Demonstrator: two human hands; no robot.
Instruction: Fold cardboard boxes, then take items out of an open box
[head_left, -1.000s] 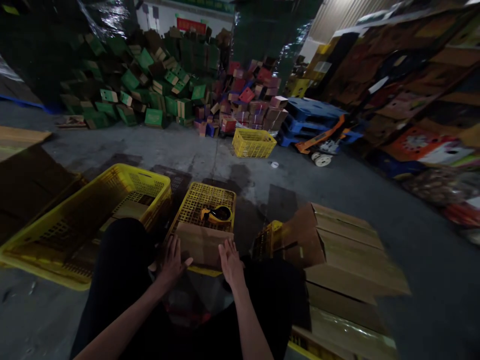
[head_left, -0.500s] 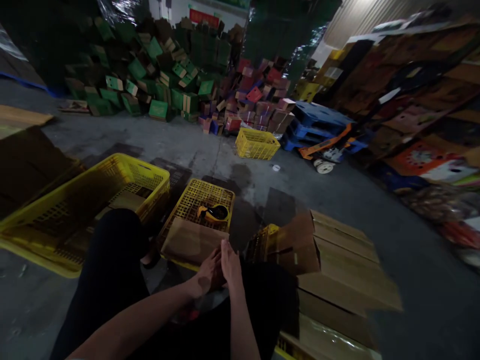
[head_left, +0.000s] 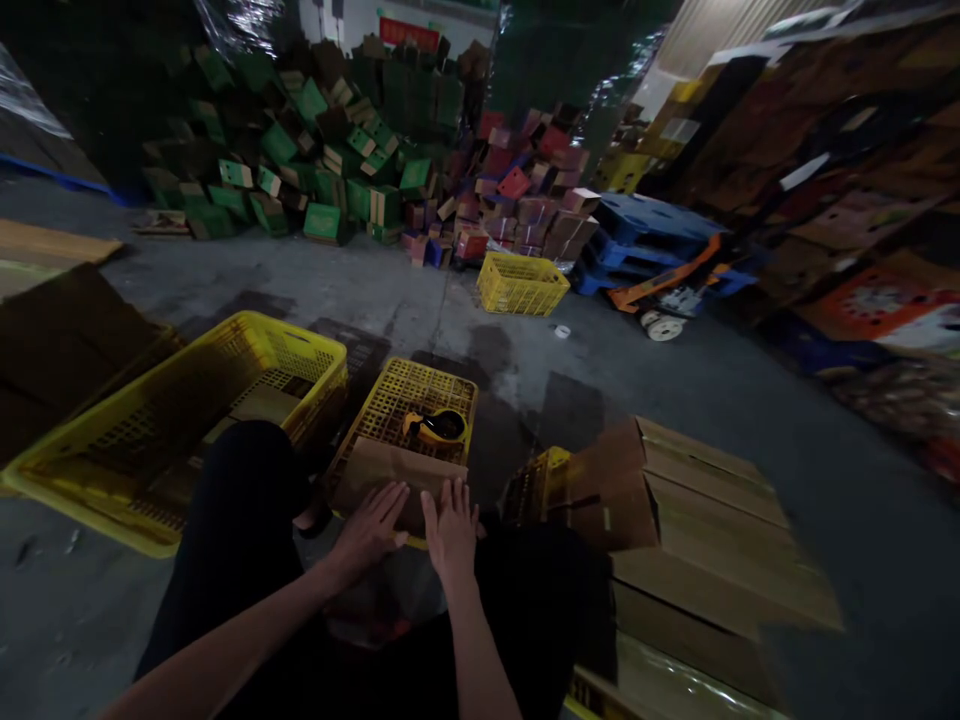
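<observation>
Brown cardboard [head_left: 414,472], one folded piece, lies under the two hands at the near end of a yellow lattice-topped crate [head_left: 394,395]. The left hand [head_left: 375,522] is laid palm down over the near part of the piece, its fingers extended and directed away from the body. The right hand [head_left: 452,525] lies flat toward the right end, fingers extended and slightly spread; neither hand is clenched or grasping. Beyond the cardboard, on the same lattice, rests a yellow-and-black tool [head_left: 435,427], its exact kind too dark to tell.

To the left, beside a dark-clad knee [head_left: 251,455], stands a long yellow crate [head_left: 304,350] containing flat cardboard [head_left: 262,405]. To the right, flattened cartons [head_left: 716,510] lie in a layered stack, with a smaller section of yellow crate [head_left: 551,462] showing at their left edge.

Farther out on the grey floor [head_left: 525,385] stand another yellow crate [head_left: 523,285] and, just beside it, a small white object [head_left: 562,331]. Green cartons [head_left: 322,222] and reddish cartons [head_left: 517,185] form a heap behind; blue pallets [head_left: 645,225] and an orange pallet jack [head_left: 667,280] stand at right.
</observation>
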